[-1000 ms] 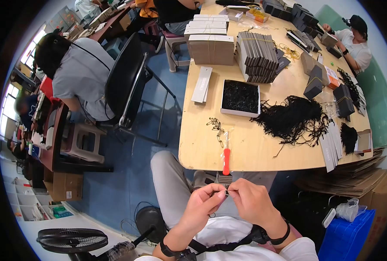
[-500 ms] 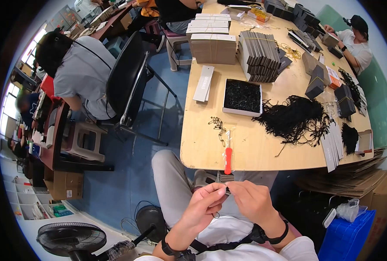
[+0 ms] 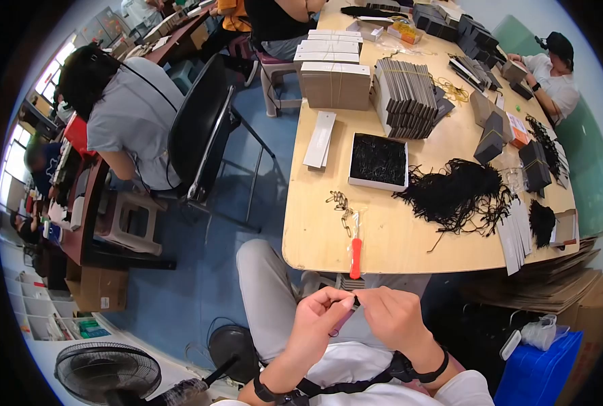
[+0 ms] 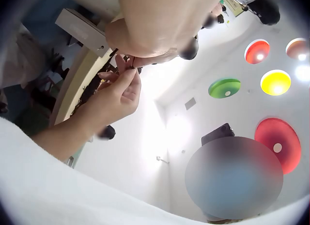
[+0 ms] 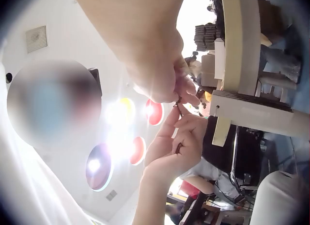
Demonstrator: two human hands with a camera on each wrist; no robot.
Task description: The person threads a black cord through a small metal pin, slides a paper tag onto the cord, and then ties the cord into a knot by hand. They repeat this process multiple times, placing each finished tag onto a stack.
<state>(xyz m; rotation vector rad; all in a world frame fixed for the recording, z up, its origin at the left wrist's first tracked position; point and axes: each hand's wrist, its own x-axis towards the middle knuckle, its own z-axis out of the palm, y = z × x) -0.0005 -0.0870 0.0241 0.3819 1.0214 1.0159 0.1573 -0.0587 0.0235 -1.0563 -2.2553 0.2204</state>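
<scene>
Just off the near edge of the counter (image 3: 315, 237), a small dark piece (image 3: 356, 300) is pinched between the fingers of the left hand (image 3: 317, 319) and those of the right hand (image 3: 391, 315); its shape is mostly hidden by them. Between the 2 hands and a white box (image 3: 377, 184) holding black pieces (image 3: 380, 159), the way is partly taken up by a red-handled tool (image 3: 356, 254), laid with its handle at the edge, and by 1 metal chain (image 3: 342, 203) beside its tip. To the box's right, black cords (image 3: 460, 196) are heaped, with white tags (image 3: 514, 237) fanned near them. Behind it, banded card stacks (image 3: 404, 101) are placed. Left of the counter, floor space is occupied by a black chair (image 3: 196, 128).
</scene>
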